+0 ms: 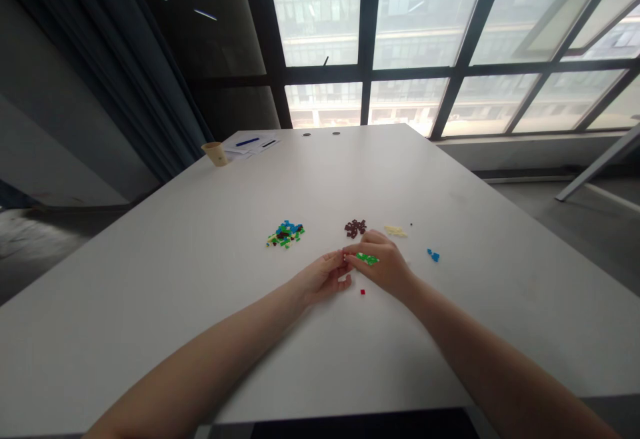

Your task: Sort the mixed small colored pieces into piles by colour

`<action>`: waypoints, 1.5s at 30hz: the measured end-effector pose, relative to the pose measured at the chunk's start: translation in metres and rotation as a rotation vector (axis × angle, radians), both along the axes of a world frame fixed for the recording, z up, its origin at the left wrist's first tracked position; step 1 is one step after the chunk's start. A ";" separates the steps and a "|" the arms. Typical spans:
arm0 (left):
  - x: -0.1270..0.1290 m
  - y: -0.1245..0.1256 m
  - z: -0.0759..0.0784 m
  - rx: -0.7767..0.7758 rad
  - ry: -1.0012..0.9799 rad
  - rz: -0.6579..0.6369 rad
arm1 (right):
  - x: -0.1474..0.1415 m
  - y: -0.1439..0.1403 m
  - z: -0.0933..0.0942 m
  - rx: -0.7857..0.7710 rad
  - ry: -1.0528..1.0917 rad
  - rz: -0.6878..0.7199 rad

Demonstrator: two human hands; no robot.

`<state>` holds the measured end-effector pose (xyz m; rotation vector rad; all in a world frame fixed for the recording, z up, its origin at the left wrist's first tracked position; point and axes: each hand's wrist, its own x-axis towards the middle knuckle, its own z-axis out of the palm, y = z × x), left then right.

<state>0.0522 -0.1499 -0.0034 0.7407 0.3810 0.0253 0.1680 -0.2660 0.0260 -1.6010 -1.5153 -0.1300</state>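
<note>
My left hand (325,277) and my right hand (383,260) meet fingertip to fingertip above the middle of the table. Thumb and forefinger of each are pinched around a tiny red brick (344,253), mostly hidden by the fingers. The other left fingers curl loosely below. A cluster of small green bricks (369,259) shows between the right thumb and forefinger, lying on the table. On the near side of the hands lies a single red brick (363,292). Just beyond the right hand are a pile of dark brown bricks (355,228) and some cream bricks (395,230).
A mixed pile of blue, green, brown and yellow bricks (285,233) sits left of the hands. A few blue bricks (433,255) lie to the right. At the far left of the white table (200,259) stand a tan cup (215,154) and papers with a blue pen (247,141).
</note>
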 end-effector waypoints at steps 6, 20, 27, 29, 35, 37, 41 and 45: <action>0.002 0.002 -0.006 0.041 0.013 0.005 | 0.002 0.001 -0.005 0.009 -0.039 0.013; 0.003 0.004 -0.004 0.163 0.038 0.037 | 0.006 0.000 -0.002 -0.002 -0.064 -0.023; -0.006 0.062 0.005 1.099 0.185 0.334 | 0.077 -0.020 -0.013 -0.328 0.015 -0.529; -0.011 0.078 0.003 1.529 0.224 0.365 | 0.090 -0.026 -0.019 -0.498 0.029 -0.590; -0.018 0.089 -0.005 1.963 0.303 0.300 | 0.090 -0.029 -0.023 -0.734 0.016 -0.631; -0.017 0.089 -0.006 1.962 0.296 0.298 | 0.088 -0.027 -0.022 -0.773 0.005 -0.652; -0.015 0.093 -0.010 1.914 0.284 0.339 | 0.089 -0.026 -0.023 -0.812 -0.019 -0.659; -0.017 0.100 -0.012 1.864 0.280 0.449 | 0.096 -0.028 -0.022 -0.764 0.014 -0.661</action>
